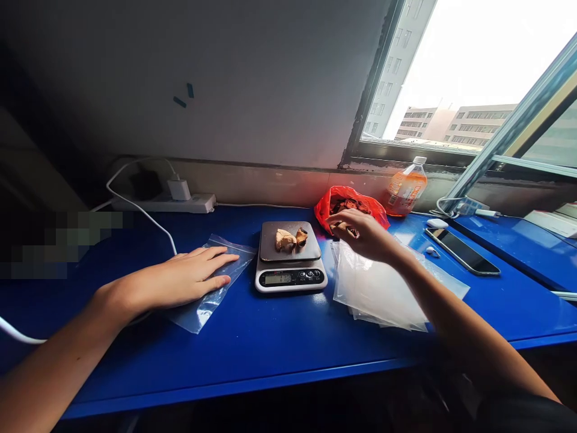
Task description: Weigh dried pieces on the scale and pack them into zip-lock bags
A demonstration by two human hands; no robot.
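A kitchen scale (pixel 293 273) stands mid-table, its display lit, with curled pieces of dried peel (pixel 285 240) on the plate, pale on one side and dark brown on the other. My left hand (pixel 193 273), fingers spread, lies flat on a clear zip bag (pixel 202 314) left of the scale. To the scale's right, my right hand (pixel 360 231) is at the mouth of a red plastic bag (pixel 322 210) of dark dried pieces. Its bent fingers are around a brownish piece of peel (pixel 345 231); the thumb is partly hidden.
Several translucent bags (pixel 378 288) lie stacked under my right forearm. Farther right are a phone (pixel 464 249), a white earbud (pixel 431 252) and its case (pixel 436 223). An orange drink bottle (pixel 406 187) stands by the window. A power strip (pixel 193 204) with a charger and white cable sits at back left.
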